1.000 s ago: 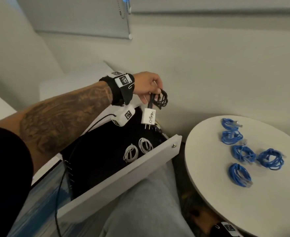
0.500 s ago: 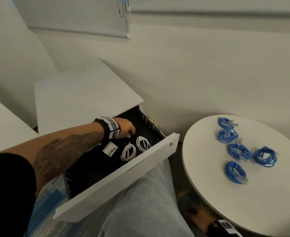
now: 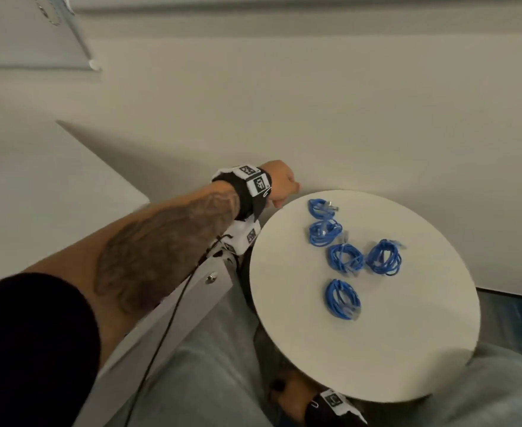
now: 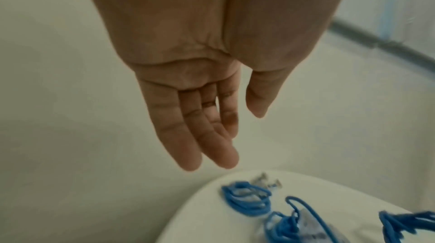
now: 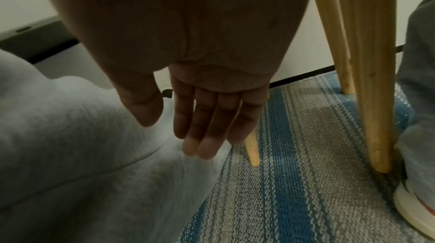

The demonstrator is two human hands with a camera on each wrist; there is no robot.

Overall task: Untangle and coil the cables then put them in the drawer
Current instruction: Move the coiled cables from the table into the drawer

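Observation:
Several coiled blue cables [image 3: 346, 260] lie on the round white table [image 3: 407, 349]; the farthest coil [image 3: 321, 208] lies nearest my left hand [image 3: 281, 184]. My left hand hovers at the table's far left edge, empty. In the left wrist view its fingers [image 4: 188, 146] hang straight above the first blue coil [image 4: 247, 202]. My right hand [image 3: 287, 399] is low under the table's near edge, over my leg; in the right wrist view its fingers [image 5: 204, 135] are relaxed and hold nothing. The white drawer front [image 3: 173, 318] shows under my left forearm; its inside is hidden.
A white cabinet top [image 3: 38, 195] stands at the left, against a pale wall. The table's wooden legs [image 5: 367, 79] stand on a blue striped carpet [image 5: 306, 191]. My grey trouser leg [image 5: 70, 154] and a shoe [image 5: 416, 208] are beside them.
My left hand carried the black cable with the white charger into the drawer, let it go, and has swung right to the table's edge, empty. My head has turned toward the table.

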